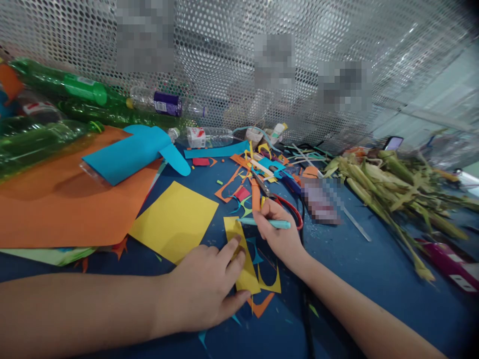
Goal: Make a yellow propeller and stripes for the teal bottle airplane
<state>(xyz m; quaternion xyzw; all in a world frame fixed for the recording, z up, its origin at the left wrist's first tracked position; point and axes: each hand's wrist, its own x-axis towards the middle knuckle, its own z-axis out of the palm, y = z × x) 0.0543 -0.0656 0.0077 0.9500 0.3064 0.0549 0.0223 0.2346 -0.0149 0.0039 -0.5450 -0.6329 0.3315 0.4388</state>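
Observation:
My right hand (280,237) grips a light blue pen (281,224), whose tip end lies over the top of a narrow yellow paper strip (231,228). Flat on that strip rest the fingers of my left hand (198,289), stretched out and slightly apart. Left of the strip is a larger yellow paper sheet (175,214). Red-handled scissors (295,212) lie just beyond my right hand, partly hidden by it. Around both hands are scattered cut paper scraps, among them a yellow offcut (275,284) with a curved notch.
A blue paper-wrapped bottle (129,154) lies on orange paper (75,209) at left. Green plastic bottles (60,82) and clear bottles (209,136) line the perforated metal screen (224,60). Corn husks (396,189) are heaped at right; a black cable (305,299) crosses the table.

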